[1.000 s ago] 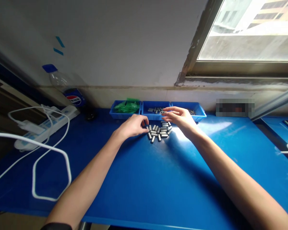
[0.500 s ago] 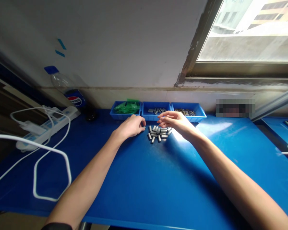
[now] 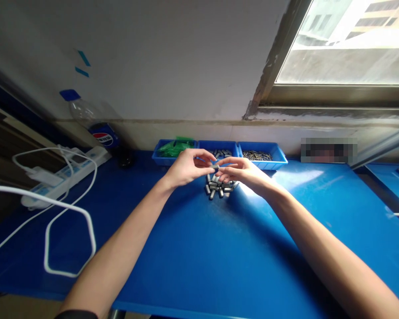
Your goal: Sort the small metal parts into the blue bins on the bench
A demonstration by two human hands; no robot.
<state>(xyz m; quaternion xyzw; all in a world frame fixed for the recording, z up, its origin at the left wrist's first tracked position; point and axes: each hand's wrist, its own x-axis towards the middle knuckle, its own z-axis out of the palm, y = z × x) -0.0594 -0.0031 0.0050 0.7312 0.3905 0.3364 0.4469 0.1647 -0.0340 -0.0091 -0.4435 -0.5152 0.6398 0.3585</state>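
Observation:
Between the thumb and fingers of my left hand (image 3: 185, 169) is a short grey metal standoff (image 3: 216, 167), raised above the table. My right hand (image 3: 241, 171) meets it from the other side, with its thumb and fingertips drawn together at the standoff's right end. Whatever is in that pinch is too small to make out. Just below both hands lies a loose pile of similar standoffs (image 3: 213, 194) on the blue table (image 3: 199, 248); my right fingers cover part of it.
Three joined blue bins line the wall: green plastic bags (image 3: 176, 147) at left, more standoffs (image 3: 223, 153) in the middle, screws (image 3: 256, 156) at right. A cola bottle (image 3: 103, 135), a white power strip (image 3: 66, 177) and a looped white cable (image 3: 92, 230) occupy the left side.
My left hand has risen from the tabletop beside the pile and moved right, bringing a standoff to my right fingertips. My right hand has stayed nearly in place.

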